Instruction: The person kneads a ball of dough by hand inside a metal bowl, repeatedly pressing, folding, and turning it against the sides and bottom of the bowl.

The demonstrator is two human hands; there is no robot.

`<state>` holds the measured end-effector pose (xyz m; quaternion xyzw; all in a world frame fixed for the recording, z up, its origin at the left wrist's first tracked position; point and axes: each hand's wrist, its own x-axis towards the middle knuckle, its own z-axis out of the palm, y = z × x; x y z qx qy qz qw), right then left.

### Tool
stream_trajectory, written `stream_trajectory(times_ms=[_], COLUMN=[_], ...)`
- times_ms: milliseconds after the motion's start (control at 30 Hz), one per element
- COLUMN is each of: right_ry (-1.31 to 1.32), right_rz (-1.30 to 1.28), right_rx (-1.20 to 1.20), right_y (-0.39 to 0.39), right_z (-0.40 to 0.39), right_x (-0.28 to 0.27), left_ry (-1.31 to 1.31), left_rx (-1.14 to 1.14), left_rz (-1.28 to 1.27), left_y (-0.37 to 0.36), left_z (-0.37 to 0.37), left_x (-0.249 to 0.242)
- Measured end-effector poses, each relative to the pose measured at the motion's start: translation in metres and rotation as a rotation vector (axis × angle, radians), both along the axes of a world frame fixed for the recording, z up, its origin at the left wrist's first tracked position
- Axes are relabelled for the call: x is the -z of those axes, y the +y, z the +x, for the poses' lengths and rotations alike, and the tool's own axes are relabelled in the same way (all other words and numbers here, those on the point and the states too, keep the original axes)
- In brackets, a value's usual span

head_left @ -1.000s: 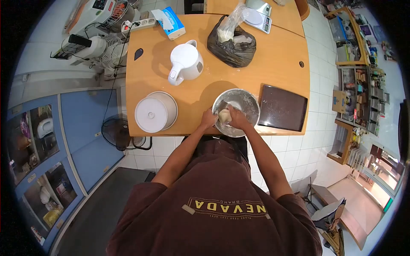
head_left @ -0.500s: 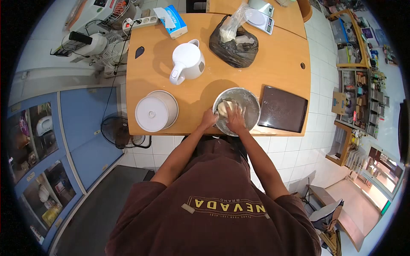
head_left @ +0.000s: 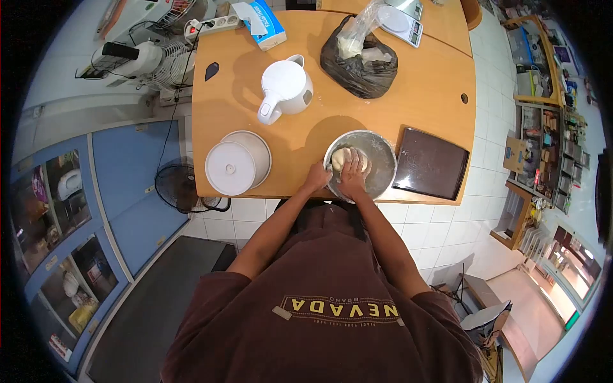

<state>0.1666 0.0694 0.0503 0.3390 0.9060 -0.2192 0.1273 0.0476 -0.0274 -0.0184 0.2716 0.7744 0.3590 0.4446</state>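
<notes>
A round metal bowl (head_left: 382, 167) stands near the table's front edge, with a pale lump of dough (head_left: 340, 158) against its left side. My right hand (head_left: 352, 175) is inside the bowl, pressed on the dough with its fingers stretched over it. At the bowl's left rim, my left hand (head_left: 317, 176) grips the edge with its fingers wrapped round it. Just right of the bowl lies a dark rectangular tray (head_left: 430, 163).
On the wooden table (head_left: 294, 143) are a white lidded container (head_left: 231, 168) at the left, a white kettle (head_left: 285, 86), a black plastic bag (head_left: 364, 75), a digital scale (head_left: 401, 25) and a blue tissue box (head_left: 264, 25). A black fan (head_left: 180, 188) stands left of the table.
The whole view has shifted slightly, moving the table items a little to the right. My right hand's fingers lie differently on the dough; my left hand keeps its hold on the rim.
</notes>
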Motion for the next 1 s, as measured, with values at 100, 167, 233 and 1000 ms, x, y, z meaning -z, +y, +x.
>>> stream_trajectory(times_ms=[100,167,233,1000], right_ry=[-0.086,-0.059,-0.024,0.273], right_rz=[-0.07,-0.102,-0.159,-0.307], right_rx=[0.017,0.032,0.034,-0.157], right_y=[0.011,0.017,0.033,0.056], right_z=[-0.009,-0.004,-0.005,0.007], right_x=[-0.001,0.032,0.048,-0.032], left_ry=[-0.028,0.01,0.037,0.075], left_rx=[-0.01,-0.027,-0.046,-0.139], left_rz=[-0.034,0.019,0.051,-0.084], left_y=[0.002,0.002,0.0,0.0], left_z=[-0.002,-0.001,0.0,0.009], left_x=[-0.01,-0.02,-0.023,-0.02])
